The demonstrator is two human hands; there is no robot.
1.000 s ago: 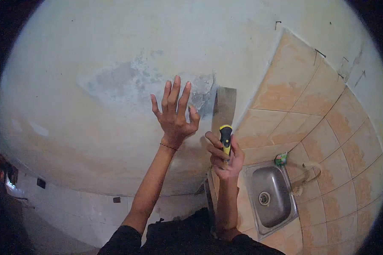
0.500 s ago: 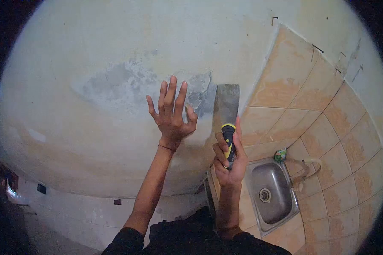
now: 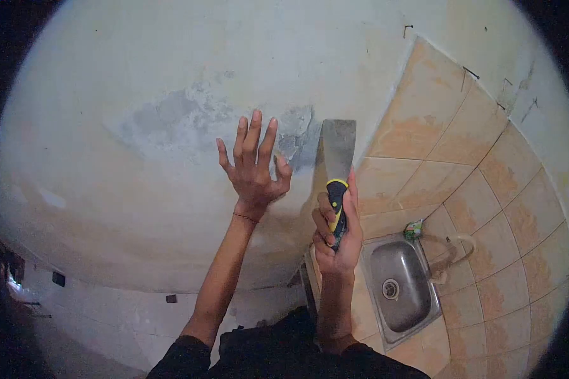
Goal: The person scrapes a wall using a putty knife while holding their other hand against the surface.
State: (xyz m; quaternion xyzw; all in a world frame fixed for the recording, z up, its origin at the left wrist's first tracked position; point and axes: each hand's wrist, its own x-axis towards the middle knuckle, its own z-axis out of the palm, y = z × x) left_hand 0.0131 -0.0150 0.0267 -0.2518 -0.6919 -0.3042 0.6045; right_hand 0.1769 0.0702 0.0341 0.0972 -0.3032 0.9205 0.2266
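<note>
My right hand is wrapped round the black and yellow handle of a putty knife. Its wide metal blade points up, overlapping the wall just right of a bare grey patch where paint has come off. My left hand lies with fingers spread against the wall, over the lower edge of that patch. A ragged edge of peeled paint shows between the left thumb and the blade.
Orange and cream tiles cover the wall to the right. Below them a steel sink is set in a tiled counter, with a tap and a small green packet by its rim. Nails stick out along the tile's top edge.
The putty knife and my right hand have shifted slightly up and left relative to the view. My left hand keeps its place on the wall.
</note>
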